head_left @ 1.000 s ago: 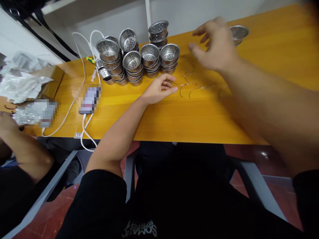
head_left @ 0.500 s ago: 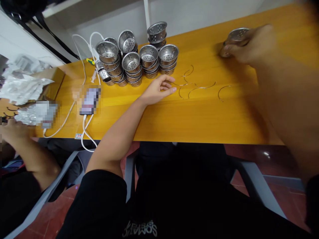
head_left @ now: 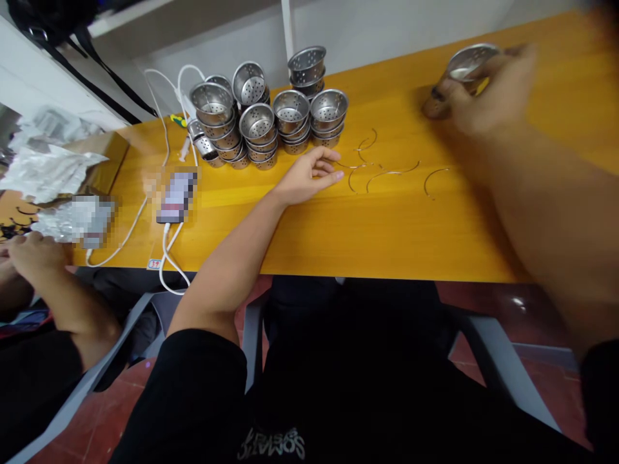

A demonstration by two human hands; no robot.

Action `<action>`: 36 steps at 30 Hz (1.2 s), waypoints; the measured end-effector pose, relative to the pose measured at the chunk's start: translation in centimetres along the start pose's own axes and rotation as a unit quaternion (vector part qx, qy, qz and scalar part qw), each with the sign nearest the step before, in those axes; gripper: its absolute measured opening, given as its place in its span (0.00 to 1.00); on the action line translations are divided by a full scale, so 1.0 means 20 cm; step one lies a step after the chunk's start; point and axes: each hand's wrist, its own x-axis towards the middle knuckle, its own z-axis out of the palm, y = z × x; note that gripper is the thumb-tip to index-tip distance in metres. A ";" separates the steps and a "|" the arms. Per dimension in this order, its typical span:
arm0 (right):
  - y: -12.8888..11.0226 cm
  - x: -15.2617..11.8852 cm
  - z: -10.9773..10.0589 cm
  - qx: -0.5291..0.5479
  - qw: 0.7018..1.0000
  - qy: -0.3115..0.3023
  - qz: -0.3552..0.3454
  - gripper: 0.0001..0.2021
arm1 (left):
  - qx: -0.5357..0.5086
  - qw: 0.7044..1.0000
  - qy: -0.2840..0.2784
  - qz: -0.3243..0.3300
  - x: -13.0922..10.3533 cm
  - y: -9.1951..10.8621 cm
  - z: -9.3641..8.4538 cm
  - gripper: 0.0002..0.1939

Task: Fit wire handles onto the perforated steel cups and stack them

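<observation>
My right hand (head_left: pixel 496 90), smeared by motion, grips a perforated metal strainer cup (head_left: pixel 471 57) at the right back of the table. The cup's lower part is blurred, and I cannot tell whether one cup or two are there. My left hand (head_left: pixel 312 175) lies on the table with its fingers loosely bent and apart from the thumb, holding nothing. Several thin curved wires (head_left: pixel 394 173) lie just right of its fingertips. Behind it stand several stacks of perforated metal strainer cups (head_left: pixel 258 125).
A phone (head_left: pixel 178 196) with a white cable lies on the yellow table (head_left: pixel 348 238), left of my forearm. A box with clear plastic bags (head_left: pixel 53 167) is farther left. Another person's hand (head_left: pixel 39 258) works at the left edge. A wall runs behind the table.
My right hand has shifted slightly, and the cup's rim in it now sits higher and farther right. The left hand stays where it was on the table.
</observation>
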 end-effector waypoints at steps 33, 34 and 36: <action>0.21 -0.02 -0.21 0.093 0.804 -0.553 -0.198 0.35 | 0.007 0.997 0.015 0.076 0.06 -0.09 -0.01 0.51; 0.17 -0.04 -0.20 0.100 0.810 -0.543 -0.198 0.35 | 0.007 0.997 0.016 0.076 0.06 -0.09 -0.02 0.51; 0.09 -0.07 -0.18 0.110 0.825 -0.521 -0.189 0.35 | 0.001 0.997 0.021 0.073 0.06 -0.09 -0.02 0.51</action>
